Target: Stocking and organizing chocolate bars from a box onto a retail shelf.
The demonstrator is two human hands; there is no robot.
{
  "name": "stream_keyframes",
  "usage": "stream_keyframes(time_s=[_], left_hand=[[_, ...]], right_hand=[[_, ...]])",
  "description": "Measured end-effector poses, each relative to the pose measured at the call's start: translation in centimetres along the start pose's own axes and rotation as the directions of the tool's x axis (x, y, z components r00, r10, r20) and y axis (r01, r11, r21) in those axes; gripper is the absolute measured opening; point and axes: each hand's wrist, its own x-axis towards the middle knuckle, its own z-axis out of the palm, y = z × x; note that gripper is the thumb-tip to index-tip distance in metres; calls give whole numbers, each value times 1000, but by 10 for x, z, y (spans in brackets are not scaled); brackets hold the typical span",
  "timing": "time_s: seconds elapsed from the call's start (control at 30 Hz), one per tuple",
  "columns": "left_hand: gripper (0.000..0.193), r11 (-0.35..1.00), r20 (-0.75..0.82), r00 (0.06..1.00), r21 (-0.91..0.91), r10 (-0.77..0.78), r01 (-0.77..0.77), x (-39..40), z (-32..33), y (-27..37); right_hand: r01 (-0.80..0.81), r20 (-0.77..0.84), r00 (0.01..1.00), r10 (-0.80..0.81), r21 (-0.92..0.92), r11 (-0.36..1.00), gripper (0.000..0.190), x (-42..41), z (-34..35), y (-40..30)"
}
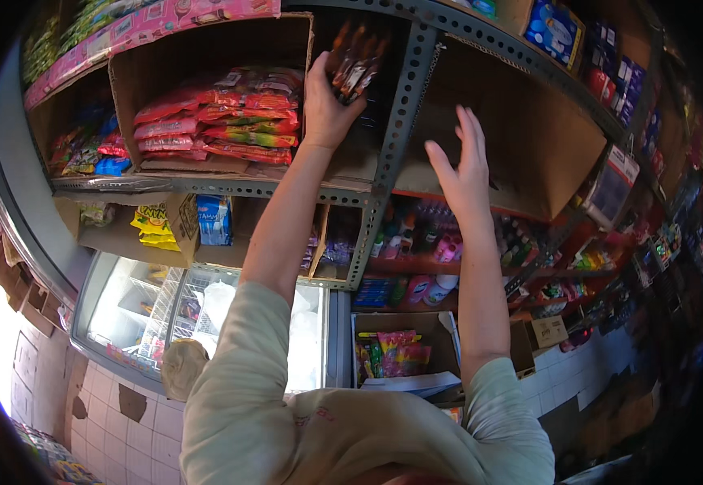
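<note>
My left hand [330,112] grips a bundle of dark brown glossy packets [356,60], blurred, at the mouth of a dark shelf compartment. Just left of that hand, stacked red and pink candy bags [221,118] fill a cardboard compartment. My right hand [465,160] is raised with its fingers apart and nothing in it. Behind it is an open cardboard box [545,145] on the shelf; the box's deep interior is in shadow. Between my hands runs a perforated grey metal upright [401,115].
A glass-topped chest freezer [136,303] stands below the shelf at left. Yellow snack bags [156,227] and a blue bag [214,219] lie on the lower shelf. Bottles [439,291] line the red shelves at right, above a carton [406,379] of bright packets.
</note>
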Motion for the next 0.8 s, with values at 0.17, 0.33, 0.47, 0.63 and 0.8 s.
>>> stream_keyframes(time_s=[0.17, 0.33, 0.47, 0.63, 0.8], left_hand=[[89, 993, 255, 964, 107, -78, 52, 22, 27, -22], [80, 911, 513, 851, 289, 112, -294, 56, 52, -51], [74, 846, 608, 791, 382, 73, -371, 67, 68, -75], [71, 663, 660, 751, 564, -3, -492, 50, 89, -102], [72, 724, 674, 719, 580, -169, -373, 44, 101, -117]], right_hand=[[-58, 83, 993, 89, -322, 945, 56, -50, 18, 97], [-36, 91, 993, 80, -413, 910, 45, -69, 36, 128], [-33, 41, 997, 59, -475, 879, 33, -71, 41, 124], [2, 32, 999, 16, -502, 865, 29, -72, 43, 121], [6, 0, 1000, -7, -511, 860, 27, -72, 45, 119]])
